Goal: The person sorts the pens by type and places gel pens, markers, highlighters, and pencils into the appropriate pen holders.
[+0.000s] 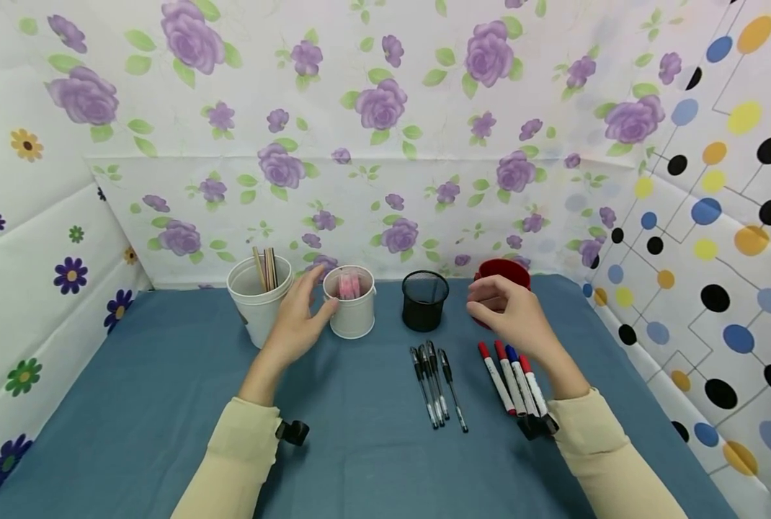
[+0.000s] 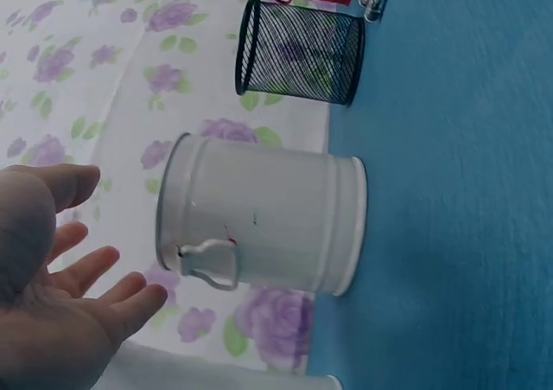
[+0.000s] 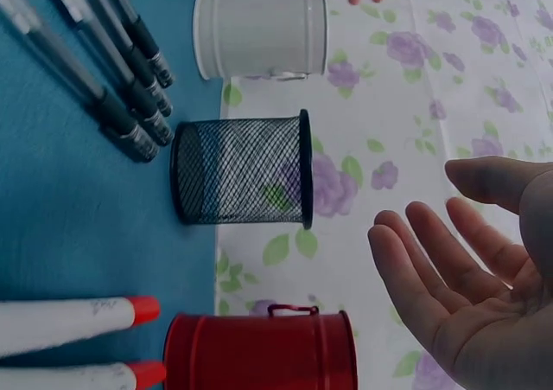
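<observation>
My left hand (image 1: pixel 293 324) hovers with spread fingers between a larger white bucket (image 1: pixel 249 306) holding several thin sticks and a smaller white bucket (image 1: pixel 353 317) with pink items inside. In the left wrist view its fingers (image 2: pixel 130 308) are near the smaller bucket's rim, holding nothing. My right hand (image 1: pixel 518 317) is in front of a red bucket (image 1: pixel 505 268), partly covering it; its fingers are loosely bent and empty in the right wrist view. Between the hands stands a black mesh pen holder (image 1: pixel 424 306), with nothing seen inside.
Several black-capped clear pens (image 1: pixel 434 386) lie in front of the mesh holder on the blue cloth (image 1: pixel 372 461). Right of them lie several white markers (image 1: pixel 509 378) with red and blue caps, near the right wrist. Patterned sheets (image 1: pixel 424 130) enclose the back and sides.
</observation>
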{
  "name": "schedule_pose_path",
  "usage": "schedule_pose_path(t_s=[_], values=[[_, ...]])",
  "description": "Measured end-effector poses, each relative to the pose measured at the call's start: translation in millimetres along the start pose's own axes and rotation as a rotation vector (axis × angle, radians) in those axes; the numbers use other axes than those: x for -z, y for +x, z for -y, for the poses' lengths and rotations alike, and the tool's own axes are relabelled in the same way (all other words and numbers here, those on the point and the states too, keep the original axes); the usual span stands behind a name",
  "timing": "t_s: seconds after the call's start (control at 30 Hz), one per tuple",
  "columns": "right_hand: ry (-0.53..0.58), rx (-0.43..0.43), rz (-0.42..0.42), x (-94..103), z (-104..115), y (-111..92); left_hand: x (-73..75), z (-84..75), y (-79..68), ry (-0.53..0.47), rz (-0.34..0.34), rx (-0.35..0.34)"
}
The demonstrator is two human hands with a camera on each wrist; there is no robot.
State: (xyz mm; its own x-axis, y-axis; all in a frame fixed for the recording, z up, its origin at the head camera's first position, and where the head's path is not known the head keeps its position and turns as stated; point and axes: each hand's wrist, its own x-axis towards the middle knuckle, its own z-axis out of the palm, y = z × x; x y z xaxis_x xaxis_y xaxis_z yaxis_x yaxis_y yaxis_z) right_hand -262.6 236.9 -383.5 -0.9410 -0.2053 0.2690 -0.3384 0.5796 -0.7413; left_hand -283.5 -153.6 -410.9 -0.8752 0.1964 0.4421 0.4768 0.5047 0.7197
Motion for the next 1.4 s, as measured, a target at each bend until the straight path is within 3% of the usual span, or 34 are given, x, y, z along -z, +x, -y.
schedule_pose_path(t_s=[0.2,0.4,0.67,1.0,1.4], values=[[-0.012,-0.023,0.003,4.4,-7.3,-8.9,-5.2,-13.5,0.4,-0.015,-0.032,-0.076],[-0.018,-0.025,0.012,8.5,-12.8,-17.8,-16.8,-25.0,-0.8,-0.105,0.032,-0.073],[-0.052,-0.014,0.018,10.5,-17.5,-25.3,-44.3,-34.8,-1.7,-0.27,0.149,-0.024],[-0.08,-0.025,0.045,11.0,-20.5,-34.7,-78.3,-32.0,1.4,-0.259,0.237,0.029],[-0.073,-0.047,0.062,9.4,-26.7,-47.8,-106.2,-17.6,13.6,-0.308,0.27,0.148]])
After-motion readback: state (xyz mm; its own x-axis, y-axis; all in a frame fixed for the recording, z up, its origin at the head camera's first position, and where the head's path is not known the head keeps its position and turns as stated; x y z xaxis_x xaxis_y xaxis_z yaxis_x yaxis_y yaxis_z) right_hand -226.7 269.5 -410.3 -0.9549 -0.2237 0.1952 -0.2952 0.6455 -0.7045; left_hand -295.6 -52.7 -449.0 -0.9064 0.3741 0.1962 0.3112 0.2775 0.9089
